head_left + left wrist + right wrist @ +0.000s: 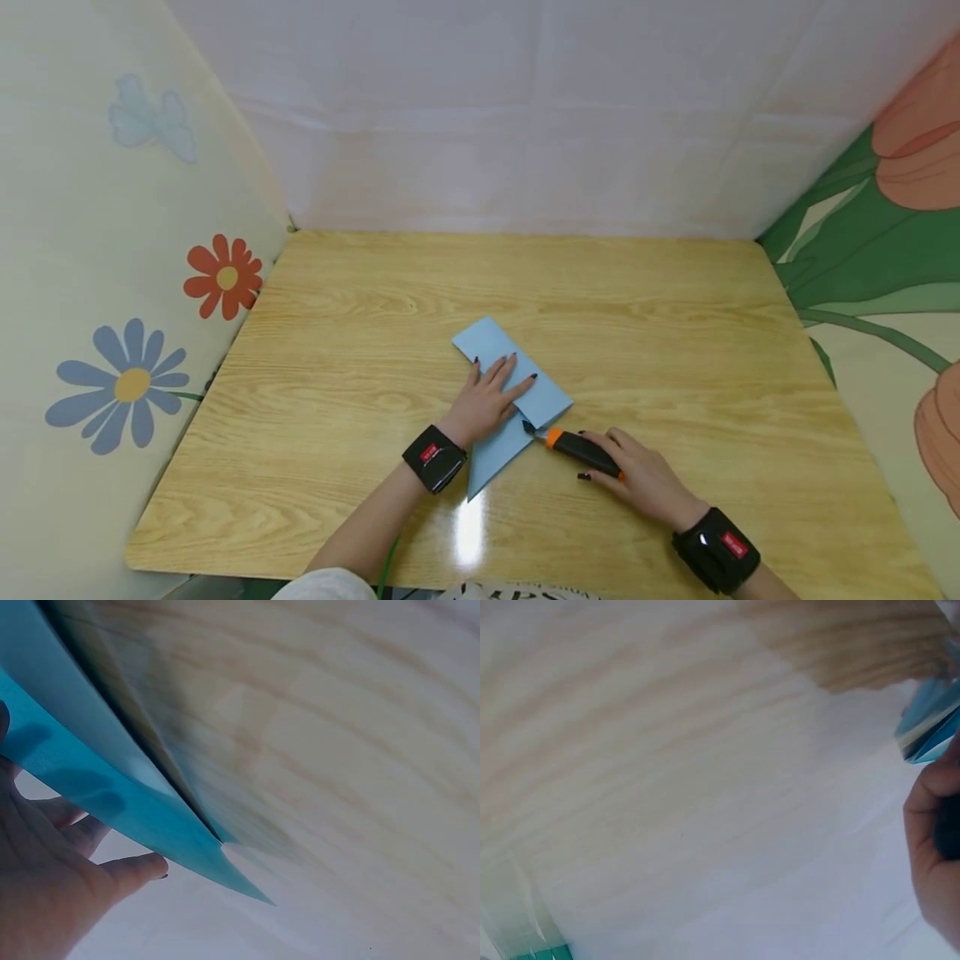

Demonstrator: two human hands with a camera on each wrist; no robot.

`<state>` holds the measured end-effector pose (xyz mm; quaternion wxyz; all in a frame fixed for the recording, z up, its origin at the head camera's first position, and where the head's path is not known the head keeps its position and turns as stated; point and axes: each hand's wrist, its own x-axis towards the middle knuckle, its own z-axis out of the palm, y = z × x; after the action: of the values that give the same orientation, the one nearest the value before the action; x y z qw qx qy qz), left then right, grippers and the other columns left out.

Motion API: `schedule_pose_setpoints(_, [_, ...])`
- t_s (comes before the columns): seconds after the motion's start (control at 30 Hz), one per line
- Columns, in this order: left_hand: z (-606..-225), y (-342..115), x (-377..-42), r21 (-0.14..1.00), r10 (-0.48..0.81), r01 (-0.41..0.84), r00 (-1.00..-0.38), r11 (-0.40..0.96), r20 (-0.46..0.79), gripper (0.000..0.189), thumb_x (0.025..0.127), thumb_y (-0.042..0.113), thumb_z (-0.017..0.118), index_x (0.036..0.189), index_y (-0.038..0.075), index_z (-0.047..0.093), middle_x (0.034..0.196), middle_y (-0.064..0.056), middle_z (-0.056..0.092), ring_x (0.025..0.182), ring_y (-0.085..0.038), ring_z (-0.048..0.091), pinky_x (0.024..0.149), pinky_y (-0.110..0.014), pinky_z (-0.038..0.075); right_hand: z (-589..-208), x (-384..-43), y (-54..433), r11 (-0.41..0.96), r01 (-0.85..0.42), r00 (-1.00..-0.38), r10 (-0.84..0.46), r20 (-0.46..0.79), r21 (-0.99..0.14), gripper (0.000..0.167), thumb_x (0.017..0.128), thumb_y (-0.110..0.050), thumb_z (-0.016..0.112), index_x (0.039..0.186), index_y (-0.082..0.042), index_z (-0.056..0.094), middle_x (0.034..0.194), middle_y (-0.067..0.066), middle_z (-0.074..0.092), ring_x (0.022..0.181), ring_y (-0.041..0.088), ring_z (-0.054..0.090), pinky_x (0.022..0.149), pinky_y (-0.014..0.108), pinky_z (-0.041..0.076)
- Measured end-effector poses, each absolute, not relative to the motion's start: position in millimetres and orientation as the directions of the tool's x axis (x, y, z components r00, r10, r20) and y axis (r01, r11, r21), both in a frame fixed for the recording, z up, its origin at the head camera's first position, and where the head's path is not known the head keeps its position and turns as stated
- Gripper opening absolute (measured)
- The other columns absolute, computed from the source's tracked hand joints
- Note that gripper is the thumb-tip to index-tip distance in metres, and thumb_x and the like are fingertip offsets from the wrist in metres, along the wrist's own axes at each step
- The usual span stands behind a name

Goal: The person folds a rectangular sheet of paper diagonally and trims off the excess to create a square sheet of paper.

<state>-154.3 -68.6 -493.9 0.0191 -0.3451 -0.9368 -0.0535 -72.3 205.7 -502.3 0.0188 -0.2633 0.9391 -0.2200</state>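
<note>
Head view: left hand [486, 407] released, its fingers [504, 372] spread and laid straight on a folded sheet of light-blue paper [543, 392], which lay beneath them on the pale wood-grain counter [675, 333]. Paper's pointed end stuck out from under that hand, nearer the wearer. Right hand [645, 479] grasped a black-and-orange-handled cutter [588, 452], fingers curled round the handle; its tip lay at the paper, near the left thumb. Could not tell whether they touched.

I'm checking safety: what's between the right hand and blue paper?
A black-and-orange tool, held by the right hand, reaches the paper in the head view.
</note>
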Motion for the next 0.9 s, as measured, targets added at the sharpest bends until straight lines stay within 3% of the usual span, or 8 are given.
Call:
schedule_pose_setpoints(0.17, [-493,-69,-154,0.087,0.653,0.657,-0.754,0.749,0.071,0.046,0.095,0.023,0.054,0.140,0.019,0.046,0.148,-0.021,0.030,0.134,-0.035,0.032,0.103,-0.062,0.025,-506,-76,207,0.830,-0.446,-0.894,-0.429,0.130,-0.333,0.051,0.081,-0.030,0.074,0.126,-0.013,0.058,0.091,-0.002,0.049,0.070,0.006,0.042,0.056,0.019,0.034])
schedule_pose_setpoints(0.33, [-491,-71,-153,0.087,0.664,0.666,-0.746,0.741,0.055,0.046,0.095,0.017,0.055,0.140,0.019,0.047,0.147,-0.022,0.031,0.134,-0.035,0.032,0.103,-0.063,0.025,-508,-79,210,0.850,-0.415,-0.910,-0.385,0.156,-0.323,0.049,0.078,-0.025,0.075,0.122,-0.009,0.060,0.087,0.001,0.048,0.068,0.008,0.040,0.054,0.021,0.033])
schedule_pose_setpoints(0.5, [-488,-69,-150,0.134,0.672,0.662,-0.739,0.737,-0.046,0.051,0.094,0.018,0.049,0.144,0.020,0.039,0.152,-0.019,0.023,0.139,-0.033,0.023,0.109,-0.059,0.015,-509,-80,211,0.860,-0.381,-0.924,-0.364,0.117,-0.339,0.051,0.077,-0.026,0.077,0.121,-0.008,0.059,0.087,0.002,0.047,0.067,0.009,0.041,0.053,0.021,0.034])
schedule_pose_setpoints(0.6, [-489,-65,-144,0.167,0.674,0.655,-0.730,0.737,-0.114,0.057,0.094,0.027,0.048,0.148,0.021,0.032,0.154,-0.015,0.017,0.141,-0.031,0.016,0.111,-0.057,0.009,-509,-79,210,0.865,-0.365,-0.930,-0.355,0.095,-0.343,0.052,0.077,-0.028,0.077,0.122,-0.008,0.059,0.089,0.002,0.047,0.068,0.009,0.043,0.054,0.023,0.037])
schedule_pose_setpoints(0.73, [-493,-59,-135,0.190,0.669,0.643,-0.727,0.742,-0.151,0.074,0.091,0.052,0.050,0.151,0.018,0.022,0.156,-0.016,0.011,0.142,-0.034,0.010,0.111,-0.057,0.009,-509,-78,207,0.865,-0.358,-0.932,-0.352,0.084,-0.352,0.054,0.077,-0.030,0.077,0.123,-0.009,0.057,0.092,0.002,0.049,0.071,0.010,0.047,0.057,0.027,0.043])
schedule_pose_setpoints(0.9, [-493,-57,-126,0.068,0.644,0.641,-0.755,0.764,-0.122,0.086,0.082,0.065,0.053,0.150,0.019,0.026,0.155,-0.018,0.015,0.140,-0.038,0.014,0.108,-0.060,0.017,-510,-78,205,0.862,-0.347,-0.937,-0.331,0.106,-0.370,0.055,0.077,-0.029,0.077,0.123,-0.008,0.056,0.093,0.004,0.051,0.073,0.012,0.051,0.059,0.031,0.046])
